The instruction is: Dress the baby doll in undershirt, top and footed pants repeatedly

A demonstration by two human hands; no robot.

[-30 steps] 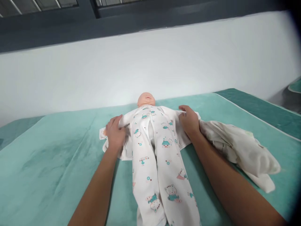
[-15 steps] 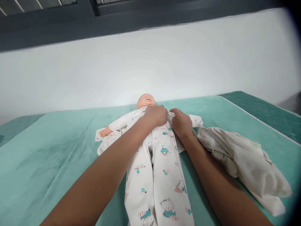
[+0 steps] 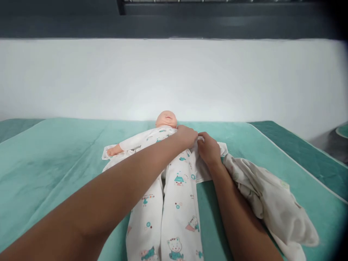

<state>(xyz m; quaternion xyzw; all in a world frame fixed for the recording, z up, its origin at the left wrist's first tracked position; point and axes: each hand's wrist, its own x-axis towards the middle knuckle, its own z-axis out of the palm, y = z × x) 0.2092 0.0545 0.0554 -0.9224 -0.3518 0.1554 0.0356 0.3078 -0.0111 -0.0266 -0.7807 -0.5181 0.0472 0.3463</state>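
Observation:
A baby doll [image 3: 166,119] lies on its back, head toward the wall. Over its front is spread a white baby romper [image 3: 178,203] printed with bears and houses, its legs stretched toward me. My left hand [image 3: 187,136] reaches across the doll's chest, closed on the romper's fabric near the shoulder on the right. Beside it, my right hand [image 3: 208,148] pinches the white sleeve on that same side. The doll's arm there is hidden by cloth and hands. Its other arm, in a white sleeve, lies out to the left with the doll hand [image 3: 114,150] bare.
A crumpled off-white cloth [image 3: 274,203] lies right of my right forearm. Beneath everything is a green padded mat [image 3: 67,174] with darker side strips. A white wall [image 3: 174,79] rises behind it, below a dark window frame [image 3: 190,25].
My left hand has left the doll's arm on the left and crossed over the chest to the other sleeve. My right hand has moved inward along that sleeve. The view has levelled.

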